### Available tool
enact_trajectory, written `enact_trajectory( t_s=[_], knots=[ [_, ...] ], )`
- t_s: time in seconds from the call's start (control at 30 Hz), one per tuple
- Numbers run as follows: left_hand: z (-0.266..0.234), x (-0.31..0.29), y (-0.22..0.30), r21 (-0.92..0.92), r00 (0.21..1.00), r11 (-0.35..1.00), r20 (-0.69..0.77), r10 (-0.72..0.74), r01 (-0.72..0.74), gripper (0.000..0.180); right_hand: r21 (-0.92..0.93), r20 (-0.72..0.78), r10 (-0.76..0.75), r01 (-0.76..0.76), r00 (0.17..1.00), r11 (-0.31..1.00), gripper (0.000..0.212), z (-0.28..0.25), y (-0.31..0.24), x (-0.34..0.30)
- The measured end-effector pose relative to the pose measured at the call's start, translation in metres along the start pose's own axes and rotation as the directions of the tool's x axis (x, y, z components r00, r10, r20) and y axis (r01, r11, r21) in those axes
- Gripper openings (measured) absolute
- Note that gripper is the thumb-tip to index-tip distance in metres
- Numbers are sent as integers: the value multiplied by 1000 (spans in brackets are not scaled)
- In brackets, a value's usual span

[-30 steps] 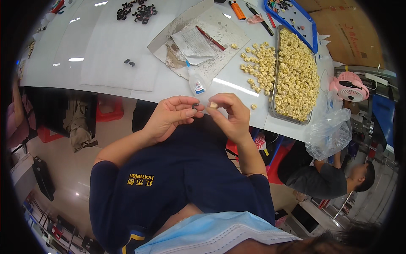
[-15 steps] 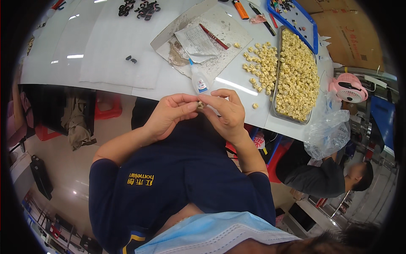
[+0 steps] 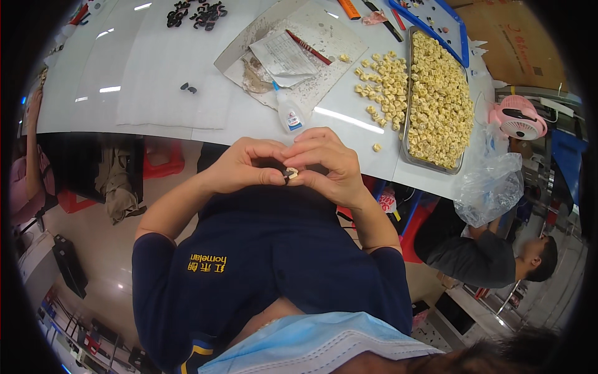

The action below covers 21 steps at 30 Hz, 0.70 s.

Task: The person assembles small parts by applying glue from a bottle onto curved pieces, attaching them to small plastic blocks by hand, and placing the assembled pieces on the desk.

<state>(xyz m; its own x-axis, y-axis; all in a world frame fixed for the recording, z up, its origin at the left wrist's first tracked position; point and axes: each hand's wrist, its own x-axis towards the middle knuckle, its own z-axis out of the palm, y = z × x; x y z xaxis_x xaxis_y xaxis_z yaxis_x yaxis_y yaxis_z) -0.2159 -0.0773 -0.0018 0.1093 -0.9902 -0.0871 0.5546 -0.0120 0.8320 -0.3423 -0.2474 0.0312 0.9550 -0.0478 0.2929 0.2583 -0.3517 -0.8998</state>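
My left hand (image 3: 244,167) and my right hand (image 3: 333,167) meet in front of my body, just off the table's near edge, fingers pinched together. Between the fingertips sits a small cream piece (image 3: 293,172), held by my right hand. A tiny dark piece (image 3: 286,177) shows against it at my left thumb tip; fingers cover part of both. A white glue bottle (image 3: 289,116) with a blue nozzle lies just beyond my hands. Similar cream pieces fill a clear tray (image 3: 406,131) on the right, with a loose pile (image 3: 387,87) beside it.
Small dark curved pieces (image 3: 208,15) lie far left, a couple (image 3: 188,88) nearer. A stained board (image 3: 336,47) carries paper (image 3: 283,59) and a red pen (image 3: 309,47). At right are a blue tray (image 3: 461,37), a pink fan (image 3: 517,117), a plastic bag (image 3: 489,193) and a seated person (image 3: 479,255).
My hands have tilted and the fingers have shifted, so the cream piece and a dark part now show between the thumbs. The whole view has moved slightly.
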Motion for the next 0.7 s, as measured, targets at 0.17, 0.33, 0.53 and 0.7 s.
enact_trajectory(
  t_s=[0.17,0.33,0.53,0.7],
  knots=[
    [0,5,5,220,999,975,40,22,-30,26,-1,39,-17,17,999,1000,24,-7,-8,1],
    [16,8,7,38,999,999,-14,-36,37,29,-11,41,-38,39,998,999,24,-11,-7,-5],
    [24,10,-3,-73,989,996,-145,41,-52,20,125,-254,95,-64,963,990,27,7,3,-12],
    [26,6,-13,-126,985,985,-141,101,-119,22,-206,-270,-279,228,922,952,29,9,7,-8]
  ],
)
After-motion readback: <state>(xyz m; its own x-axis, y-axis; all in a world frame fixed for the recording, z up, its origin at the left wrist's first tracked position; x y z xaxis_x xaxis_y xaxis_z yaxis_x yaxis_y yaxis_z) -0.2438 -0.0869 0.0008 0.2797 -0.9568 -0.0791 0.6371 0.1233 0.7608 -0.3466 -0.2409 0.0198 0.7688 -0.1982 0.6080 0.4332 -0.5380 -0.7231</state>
